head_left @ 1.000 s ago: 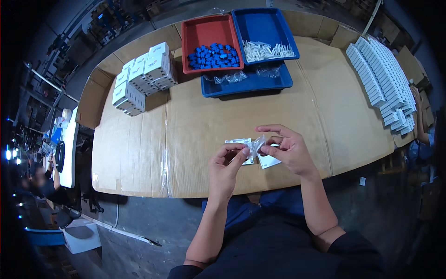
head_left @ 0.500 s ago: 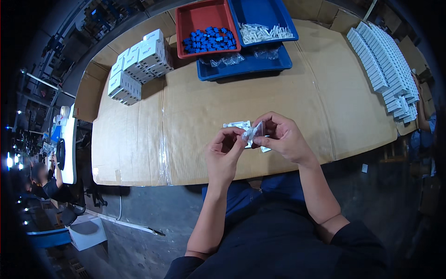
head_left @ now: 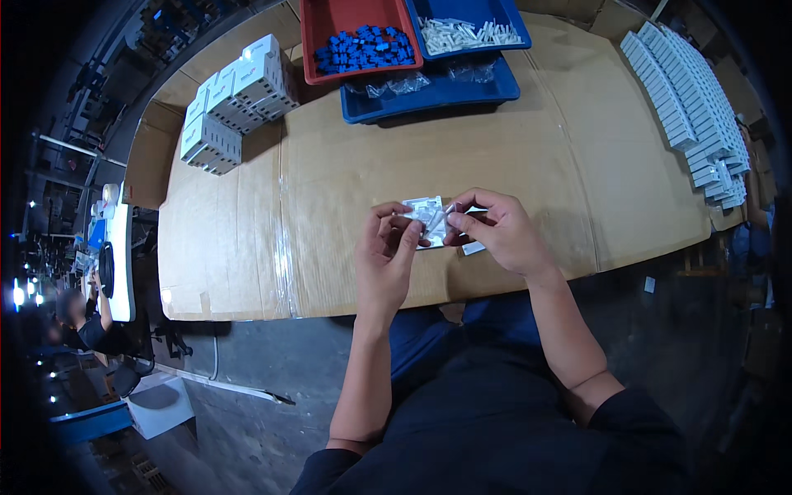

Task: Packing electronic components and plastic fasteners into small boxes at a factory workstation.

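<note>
- Holding a small clear plastic bag point(head_left: 429, 221) between both hands, I keep it just above the near part of the cardboard-covered table point(head_left: 330, 181), a little short of its front edge.
- My left hand point(head_left: 388, 252) pinches the bag's left side with thumb and fingertips; the other fingers curl in toward the palm.
- My right hand point(head_left: 499, 231) grips the bag's right side, thumb and forefinger closed on it, knuckles turned up toward the camera.
- I cannot tell what is inside the bag; it looks pale and crumpled between the fingers.
- A small white slip point(head_left: 473, 247) lies on the cardboard just under my right hand, touching the table.
- Farther off, at the far side of the table, I see a red tray point(head_left: 318, 41) filled with small blue parts point(head_left: 363, 48).
- Beside it on the right sits a blue tray point(head_left: 507, 16) with white stick-like parts point(head_left: 466, 35), resting over a second blue tray point(head_left: 429, 95) that holds clear bags.
- At far left stands a cluster of white boxes point(head_left: 235, 103), stacked near the table's corner.
- Along the right edge runs a long row of flat white packs point(head_left: 685, 99), well apart from my hands.
</note>
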Demonstrator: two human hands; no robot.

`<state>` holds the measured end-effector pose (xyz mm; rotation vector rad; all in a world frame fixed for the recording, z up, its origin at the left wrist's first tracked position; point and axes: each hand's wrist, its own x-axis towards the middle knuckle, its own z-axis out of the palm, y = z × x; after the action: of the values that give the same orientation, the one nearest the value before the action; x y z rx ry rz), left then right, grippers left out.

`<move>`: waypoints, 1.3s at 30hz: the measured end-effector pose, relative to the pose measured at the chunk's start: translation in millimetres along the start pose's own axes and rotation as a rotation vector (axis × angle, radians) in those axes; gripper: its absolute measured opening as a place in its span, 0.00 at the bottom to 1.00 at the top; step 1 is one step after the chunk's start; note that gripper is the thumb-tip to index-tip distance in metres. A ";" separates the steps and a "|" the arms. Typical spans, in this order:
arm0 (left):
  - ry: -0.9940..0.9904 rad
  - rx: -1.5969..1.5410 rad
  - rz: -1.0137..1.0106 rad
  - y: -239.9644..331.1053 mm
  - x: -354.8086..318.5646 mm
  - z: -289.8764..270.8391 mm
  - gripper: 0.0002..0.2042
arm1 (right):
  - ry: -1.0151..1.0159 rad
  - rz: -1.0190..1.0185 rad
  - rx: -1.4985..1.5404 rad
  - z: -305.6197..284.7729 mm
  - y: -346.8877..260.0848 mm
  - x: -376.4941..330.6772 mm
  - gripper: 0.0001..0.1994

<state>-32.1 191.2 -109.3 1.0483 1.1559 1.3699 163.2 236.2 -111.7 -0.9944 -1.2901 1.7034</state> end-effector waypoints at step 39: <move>-0.169 1.021 0.346 -50.7 13.9 -58.0 0.08 | 0.084 -0.416 -1.122 9.5 52.6 25.0 0.07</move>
<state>-82.4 200.2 -168.6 2.1132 1.6317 0.8572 138.4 244.9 -164.4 -1.2213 -2.2510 0.5253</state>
